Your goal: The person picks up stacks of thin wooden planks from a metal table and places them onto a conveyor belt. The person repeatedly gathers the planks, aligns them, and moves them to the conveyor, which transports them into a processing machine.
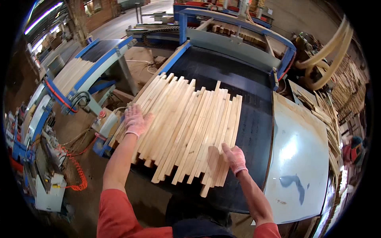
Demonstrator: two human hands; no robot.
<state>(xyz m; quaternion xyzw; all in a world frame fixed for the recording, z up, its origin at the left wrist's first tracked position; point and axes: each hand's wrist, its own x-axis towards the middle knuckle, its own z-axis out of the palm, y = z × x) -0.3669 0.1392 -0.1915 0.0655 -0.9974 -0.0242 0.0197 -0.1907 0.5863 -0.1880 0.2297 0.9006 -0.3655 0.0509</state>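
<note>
Several long pale wooden slats [186, 127] lie side by side on a black conveyor belt [254, 119], their near ends uneven. My left hand [135, 120], in a pink glove, rests flat with fingers spread against the left side of the slats. In a matching glove, my right hand [235, 157] presses on the near right end of the bunch, fingers apart. Neither hand grips a slat.
A grey metal plate [297, 158] adjoins the belt on the right. A blue-framed machine [238, 35] stands at the far end. Another blue conveyor [85, 67] carries slats at left. Stacked wood offcuts [333, 119] lie at right. An orange coiled cable [77, 170] hangs at lower left.
</note>
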